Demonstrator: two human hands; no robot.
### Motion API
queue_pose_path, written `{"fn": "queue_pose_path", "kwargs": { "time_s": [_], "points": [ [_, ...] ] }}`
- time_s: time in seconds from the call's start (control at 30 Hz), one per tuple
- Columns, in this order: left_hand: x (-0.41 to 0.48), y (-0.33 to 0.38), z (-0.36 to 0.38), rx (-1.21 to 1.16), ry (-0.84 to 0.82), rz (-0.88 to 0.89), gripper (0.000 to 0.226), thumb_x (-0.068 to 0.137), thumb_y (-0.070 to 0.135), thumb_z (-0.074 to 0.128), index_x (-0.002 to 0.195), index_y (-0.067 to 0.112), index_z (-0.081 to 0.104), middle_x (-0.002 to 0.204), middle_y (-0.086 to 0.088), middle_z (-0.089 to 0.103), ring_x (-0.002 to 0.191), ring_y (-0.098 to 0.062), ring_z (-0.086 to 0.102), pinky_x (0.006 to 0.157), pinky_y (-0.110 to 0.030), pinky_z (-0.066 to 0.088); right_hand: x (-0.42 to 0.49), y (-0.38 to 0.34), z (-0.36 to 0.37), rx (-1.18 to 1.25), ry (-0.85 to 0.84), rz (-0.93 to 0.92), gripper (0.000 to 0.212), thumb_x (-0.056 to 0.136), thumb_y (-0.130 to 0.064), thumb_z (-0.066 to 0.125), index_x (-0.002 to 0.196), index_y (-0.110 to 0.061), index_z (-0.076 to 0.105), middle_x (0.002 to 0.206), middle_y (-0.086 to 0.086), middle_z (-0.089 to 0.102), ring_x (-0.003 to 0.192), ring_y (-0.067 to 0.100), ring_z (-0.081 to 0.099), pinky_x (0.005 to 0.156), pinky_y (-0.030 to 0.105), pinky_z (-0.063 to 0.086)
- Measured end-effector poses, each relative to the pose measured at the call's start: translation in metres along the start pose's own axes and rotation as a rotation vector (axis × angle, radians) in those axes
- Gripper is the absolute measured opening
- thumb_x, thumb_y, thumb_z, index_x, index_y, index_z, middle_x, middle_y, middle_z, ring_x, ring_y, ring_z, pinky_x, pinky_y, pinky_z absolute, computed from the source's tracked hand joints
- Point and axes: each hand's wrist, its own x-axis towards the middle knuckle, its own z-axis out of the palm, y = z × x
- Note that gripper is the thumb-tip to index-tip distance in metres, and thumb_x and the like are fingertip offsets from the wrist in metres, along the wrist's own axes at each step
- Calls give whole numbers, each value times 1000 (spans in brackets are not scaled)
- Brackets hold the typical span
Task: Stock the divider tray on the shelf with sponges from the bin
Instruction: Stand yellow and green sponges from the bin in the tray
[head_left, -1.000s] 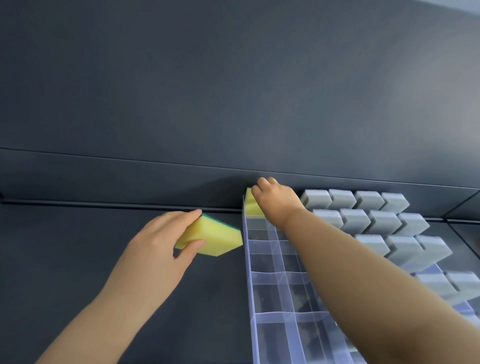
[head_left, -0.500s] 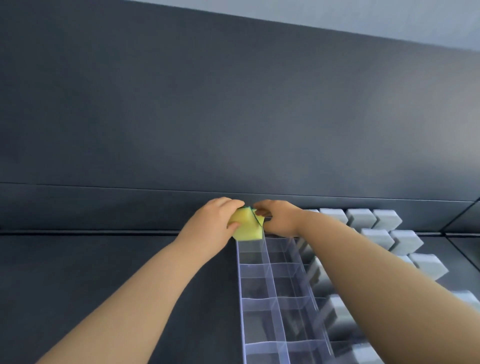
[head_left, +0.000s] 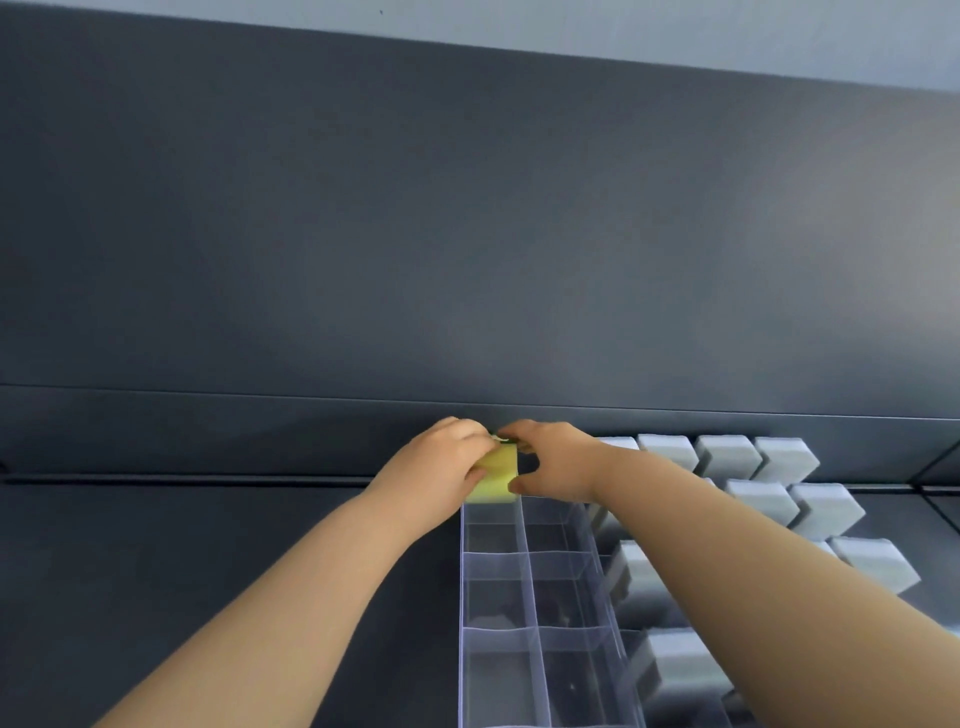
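Note:
A clear plastic divider tray (head_left: 530, 597) lies on the dark shelf and runs away from me in two columns of cells. At its far left cell stands a yellow sponge (head_left: 497, 475) with a green edge on top. My left hand (head_left: 441, 467) grips the sponge from the left, fingers curled over its top. My right hand (head_left: 556, 460) pinches it from the right, thumb low on its side. A second sponge cannot be told apart behind the hands. The nearer cells show nothing inside.
Several grey-white foam blocks (head_left: 763, 499) stand in staggered rows right of the tray. The dark back panel (head_left: 467, 234) rises just behind the hands. Bare dark shelf (head_left: 182, 571) stretches to the left. The bin is out of view.
My left hand carried its yellow sponge right to the tray's far left cell. My right hand stayed at the far end and now pinches the sponge too. The view tilted up.

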Motion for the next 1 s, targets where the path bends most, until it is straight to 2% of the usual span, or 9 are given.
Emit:
{"fn": "queue_pose_path", "kwargs": {
  "time_s": [0.13, 0.23, 0.33, 0.37, 0.47, 0.6, 0.77, 0.9, 1.0],
  "points": [
    [0, 2, 8, -2, -8, -48, 32, 94, 18, 48, 124, 21, 57, 126, -2, 47, 112, -18, 45, 91, -28, 41, -1, -2, 2, -129, -1, -31, 66, 81, -35, 67, 137, -21, 36, 128, 4, 51, 113, 22, 50, 90, 33, 44],
    [-1, 3, 17, 61, 23, -39, 28, 89, 14, 56, 116, 17, 63, 110, -3, 54, 101, -22, 50, 76, -34, 49, -2, -3, 4, -200, 0, -43, 67, 84, -37, 63, 141, -22, 31, 134, 5, 46, 119, 23, 47, 93, 34, 42],
    [-4, -1, 29, 76, 47, -7, 22, 72, -5, 65, 89, 7, 69, 84, -4, 63, 87, -26, 57, 59, -39, 54, -2, -4, 10, -295, -4, -57, 62, 88, -36, 58, 142, -23, 30, 140, 4, 40, 122, 25, 45, 94, 35, 41],
    [-6, -3, 33, 70, 45, -11, 27, 68, -9, 63, 88, 8, 69, 83, -4, 64, 85, -26, 58, 59, -39, 54, -2, -4, 12, -322, -6, -68, 60, 89, -34, 57, 142, -24, 31, 141, 4, 38, 123, 25, 44, 96, 35, 41],
    [-13, -6, 41, 17, 95, 4, 46, 64, -13, 57, 104, 9, 69, 96, -4, 68, 92, -27, 61, 68, -36, 56, -3, -4, 18, -381, -5, -95, 58, 90, -31, 55, 142, -24, 31, 141, 4, 36, 125, 24, 41, 98, 37, 41],
    [-18, -3, 31, 48, 124, 13, 39, 71, -8, 65, 107, 8, 68, 104, -4, 68, 96, -27, 62, 67, -39, 56, -8, -7, 19, -352, 30, -87, 59, 90, -32, 53, 143, -24, 29, 147, 2, 32, 133, 22, 32, 105, 39, 36],
    [-11, 14, -18, 143, 235, 8, 35, 76, 6, 70, 111, 10, 67, 101, -5, 68, 93, -29, 64, 67, -37, 53, -39, -19, -22, -120, 372, -118, 54, 91, -33, 53, 141, -19, 37, 148, 1, 36, 136, 16, 31, 110, 26, 24],
    [-6, 53, -68, 165, 355, 110, 35, 87, 23, 52, 117, 9, 63, 104, -6, 67, 97, -29, 62, 73, -37, 52, -98, -33, -60, -32, 643, -122, 50, 91, -37, 54, 138, -24, 42, 146, -3, 38, 136, 10, 31, 108, 19, 21],
    [-17, 97, -93, 196, 427, 206, 37, 88, 27, 48, 117, 9, 62, 104, -5, 67, 96, -27, 61, 74, -36, 52, -158, -38, -74, 19, 829, -144, 48, 89, -40, 53, 134, -27, 46, 142, -9, 42, 133, 4, 33, 102, 5, 20]
  ]
}}
